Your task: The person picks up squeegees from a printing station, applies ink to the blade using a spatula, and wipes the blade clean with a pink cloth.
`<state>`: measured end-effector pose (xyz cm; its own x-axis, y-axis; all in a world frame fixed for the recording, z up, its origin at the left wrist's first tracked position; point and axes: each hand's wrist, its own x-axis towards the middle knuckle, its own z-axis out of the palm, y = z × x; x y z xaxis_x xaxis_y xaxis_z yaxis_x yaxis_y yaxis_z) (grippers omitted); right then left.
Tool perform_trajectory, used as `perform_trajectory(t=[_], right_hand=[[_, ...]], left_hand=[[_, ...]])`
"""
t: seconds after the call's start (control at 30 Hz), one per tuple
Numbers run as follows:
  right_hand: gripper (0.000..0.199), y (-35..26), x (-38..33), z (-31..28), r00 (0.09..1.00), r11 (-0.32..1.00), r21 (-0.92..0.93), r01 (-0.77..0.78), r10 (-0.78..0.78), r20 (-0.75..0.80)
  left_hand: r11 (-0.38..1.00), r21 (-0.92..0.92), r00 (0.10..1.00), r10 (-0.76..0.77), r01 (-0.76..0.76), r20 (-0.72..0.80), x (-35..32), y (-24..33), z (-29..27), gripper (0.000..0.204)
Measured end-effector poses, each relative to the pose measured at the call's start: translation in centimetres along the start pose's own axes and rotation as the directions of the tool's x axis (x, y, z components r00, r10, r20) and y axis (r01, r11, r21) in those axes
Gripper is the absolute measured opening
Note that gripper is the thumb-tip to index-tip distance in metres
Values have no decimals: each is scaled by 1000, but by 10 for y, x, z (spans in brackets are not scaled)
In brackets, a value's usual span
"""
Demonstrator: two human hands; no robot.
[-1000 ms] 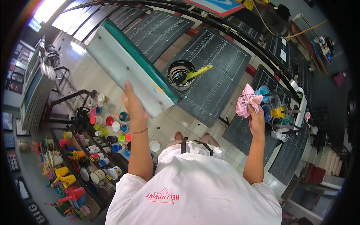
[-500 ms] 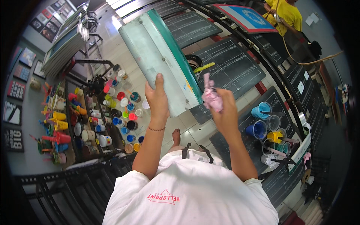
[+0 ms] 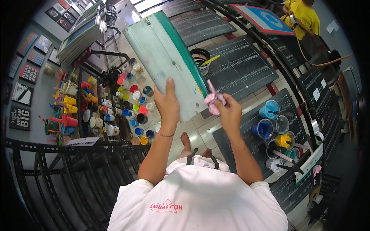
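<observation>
My left hand (image 3: 167, 104) is closed on the near end of a wide squeegee (image 3: 158, 54), its thumb lying on the pale grey-green face. A dark green blade (image 3: 178, 42) runs along the squeegee's right edge. Small yellow and blue smears mark the face near its lower right corner. My right hand (image 3: 231, 115) pinches a crumpled pink rag (image 3: 214, 102) at that corner, beside the blade's near end. Part of the rag covers the corner, and the left fingers are hidden under the squeegee.
Black printing platens (image 3: 239, 69) lie beyond and to the right. One carries cups of ink (image 3: 266, 129) with spatulas. A dark-stained bucket (image 3: 200, 57) holds a yellow-green spatula. Ink jars (image 3: 140, 100) and a loaded shelf rack (image 3: 94, 111) stand left. A person in yellow (image 3: 304, 17) is far right.
My right hand has brought the rag down and left, from beside the blade to the squeegee's near corner. The left hand keeps its hold. The whole view has shifted slightly.
</observation>
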<state>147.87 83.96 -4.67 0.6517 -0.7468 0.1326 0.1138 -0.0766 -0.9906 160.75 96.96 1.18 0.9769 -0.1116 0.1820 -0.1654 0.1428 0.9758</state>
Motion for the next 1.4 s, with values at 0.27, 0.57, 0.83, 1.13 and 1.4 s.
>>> perform_trajectory(t=[0.27,0.57,0.83,1.13,1.4], right_hand=[[22,-26,-21,-6,936,870,-348,349,-341,86],[27,-54,-8,22,896,816,-370,445,-401,193],[22,-90,47,54,896,815,-377,441,-426,126],[21,-46,-29,47,909,853,-314,417,-384,164],[28,-127,107,82,921,855,-344,389,-356,157]], left_hand=[[991,-88,994,-104,106,24,-8,6,-9,42],[998,12,994,-67,67,83,-12,19,-27,39],[972,-62,959,-211,226,188,-25,4,-32,38],[981,-52,969,-177,189,171,-3,5,-58,40],[993,49,962,-114,105,248,-52,9,-47,39]])
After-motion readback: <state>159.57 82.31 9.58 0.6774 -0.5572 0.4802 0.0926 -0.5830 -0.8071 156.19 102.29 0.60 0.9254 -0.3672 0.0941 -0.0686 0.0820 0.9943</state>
